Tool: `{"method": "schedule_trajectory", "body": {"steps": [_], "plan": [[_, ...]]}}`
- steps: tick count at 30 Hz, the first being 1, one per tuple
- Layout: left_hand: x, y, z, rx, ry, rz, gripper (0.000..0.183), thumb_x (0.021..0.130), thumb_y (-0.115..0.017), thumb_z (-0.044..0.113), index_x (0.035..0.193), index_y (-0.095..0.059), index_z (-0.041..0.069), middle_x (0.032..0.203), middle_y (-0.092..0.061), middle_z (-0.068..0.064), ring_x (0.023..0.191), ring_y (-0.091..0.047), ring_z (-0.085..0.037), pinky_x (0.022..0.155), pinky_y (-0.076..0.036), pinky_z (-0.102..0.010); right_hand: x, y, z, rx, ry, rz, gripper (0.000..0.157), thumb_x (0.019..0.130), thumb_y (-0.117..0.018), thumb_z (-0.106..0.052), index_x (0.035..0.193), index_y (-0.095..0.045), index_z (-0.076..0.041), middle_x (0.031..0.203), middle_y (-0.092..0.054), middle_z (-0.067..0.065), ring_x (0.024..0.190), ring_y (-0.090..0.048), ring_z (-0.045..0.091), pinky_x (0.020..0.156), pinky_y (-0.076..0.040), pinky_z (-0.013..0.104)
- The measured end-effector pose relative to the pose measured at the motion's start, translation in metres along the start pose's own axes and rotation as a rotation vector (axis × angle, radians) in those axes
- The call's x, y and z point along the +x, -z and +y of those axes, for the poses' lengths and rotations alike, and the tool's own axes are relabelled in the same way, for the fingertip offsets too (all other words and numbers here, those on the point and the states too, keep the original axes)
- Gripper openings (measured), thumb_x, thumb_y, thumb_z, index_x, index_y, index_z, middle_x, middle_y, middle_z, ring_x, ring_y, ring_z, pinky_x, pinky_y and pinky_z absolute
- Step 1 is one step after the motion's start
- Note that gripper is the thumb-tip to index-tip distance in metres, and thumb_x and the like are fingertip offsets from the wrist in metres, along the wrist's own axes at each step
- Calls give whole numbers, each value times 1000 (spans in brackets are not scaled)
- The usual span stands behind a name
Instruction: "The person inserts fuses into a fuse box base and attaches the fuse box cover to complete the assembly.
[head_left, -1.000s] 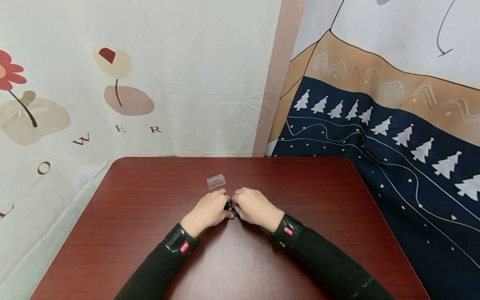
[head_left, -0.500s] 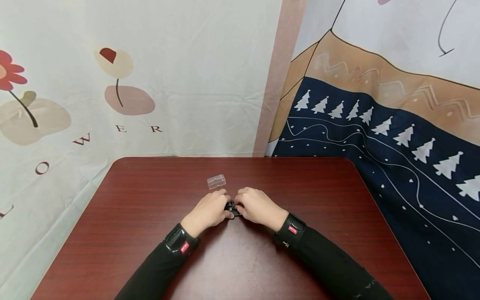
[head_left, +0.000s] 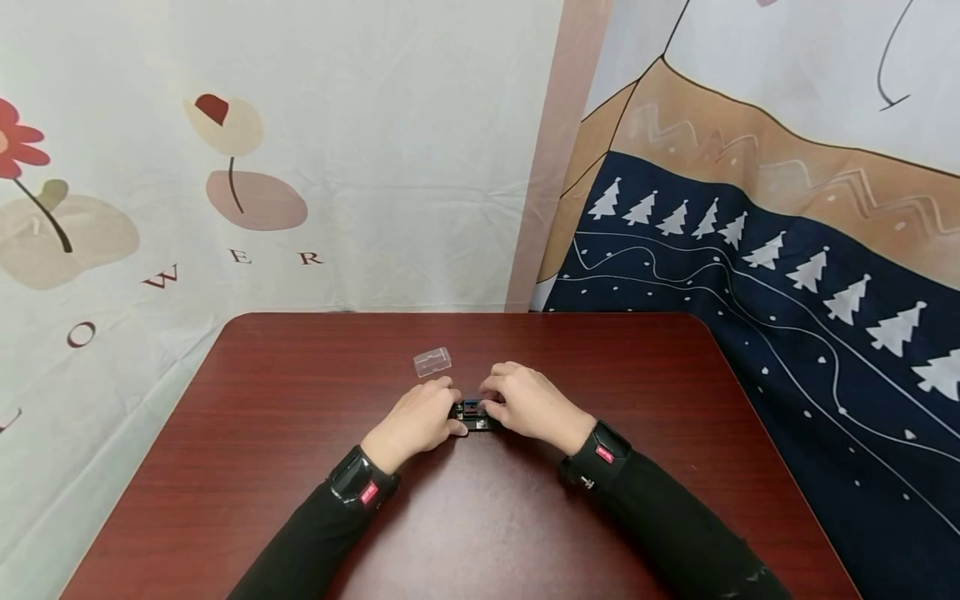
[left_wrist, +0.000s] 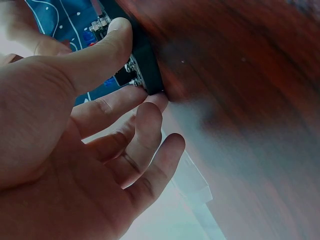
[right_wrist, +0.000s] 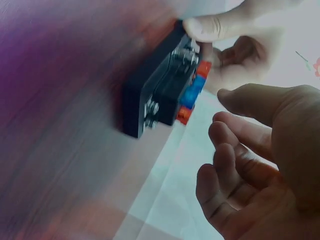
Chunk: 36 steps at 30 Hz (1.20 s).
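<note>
A small black terminal block [right_wrist: 150,90] lies on the table, with metal screw terminals at its ends and red and blue pieces [right_wrist: 191,95] along its top. My left hand [head_left: 417,417] grips the block's left end; in the left wrist view the thumb [left_wrist: 117,42] presses on its side, with the forefinger on the end. Just off the block's right part, my right hand [head_left: 531,402] has its fingers loosely bent. The right wrist view shows a gap between those fingertips [right_wrist: 226,95] and the block, and nothing between them.
Behind the left hand, a clear plastic cover [head_left: 432,362] lies on the dark red wooden table [head_left: 300,500]. Printed cloth hangings [head_left: 390,167] stand right behind the table's far edge.
My right hand has drawn back to the right and slightly away, uncovering more of the block and its coloured top. The left hand keeps its grip in the same place.
</note>
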<state>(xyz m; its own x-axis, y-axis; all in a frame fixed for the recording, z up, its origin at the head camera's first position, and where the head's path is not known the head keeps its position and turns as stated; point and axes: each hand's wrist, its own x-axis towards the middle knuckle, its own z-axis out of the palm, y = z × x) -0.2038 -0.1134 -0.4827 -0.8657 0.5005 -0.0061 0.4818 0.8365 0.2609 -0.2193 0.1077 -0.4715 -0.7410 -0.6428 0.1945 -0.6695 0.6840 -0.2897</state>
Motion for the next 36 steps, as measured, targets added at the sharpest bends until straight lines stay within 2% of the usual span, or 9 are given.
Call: {"method": "schedule_trajectory", "body": {"steps": [7, 13, 20, 26, 36], "plan": [[0, 2, 0, -17, 5, -4, 41, 84, -87, 40, 109, -77, 8, 100, -62, -4, 87, -67, -29, 80, -59, -49, -5, 6, 11, 31, -46, -8, 29, 97, -73, -31, 119, -79, -12, 104, -67, -2, 89, -60, 10, 77, -57, 31], [0, 2, 1, -18, 2, -5, 43, 85, -86, 40, 111, -77, 7, 103, -63, -5, 90, -68, -30, 82, -59, -50, -11, 5, 22, 44, -74, -6, 33, 100, -70, -35, 120, -78, -11, 105, -69, -2, 94, -64, 13, 82, -58, 36], [0, 2, 1, -15, 16, -12, 45, 85, -86, 41, 115, -78, 8, 105, -64, -5, 92, -68, -30, 85, -59, -50, -18, 2, 30, 42, -111, -44, 41, 100, -68, -42, 126, -76, -11, 111, -69, -1, 98, -65, 14, 87, -59, 38], [0, 0, 1, -20, 17, -10, 45, 85, -85, 42, 115, -78, 9, 104, -63, -4, 91, -68, -29, 84, -59, -50, -23, -1, 33, 32, -112, -109, 50, 95, -72, -50, 127, -75, -12, 113, -68, 1, 99, -61, 15, 87, -57, 39], [-2, 0, 0, -28, 19, -15, 47, 86, -85, 42, 117, -77, 8, 107, -64, -5, 93, -68, -30, 85, -58, -50, -27, -11, 35, 34, -104, -147, 58, 86, -81, -52, 128, -74, -12, 114, -66, -2, 100, -59, 14, 88, -55, 38]]}}
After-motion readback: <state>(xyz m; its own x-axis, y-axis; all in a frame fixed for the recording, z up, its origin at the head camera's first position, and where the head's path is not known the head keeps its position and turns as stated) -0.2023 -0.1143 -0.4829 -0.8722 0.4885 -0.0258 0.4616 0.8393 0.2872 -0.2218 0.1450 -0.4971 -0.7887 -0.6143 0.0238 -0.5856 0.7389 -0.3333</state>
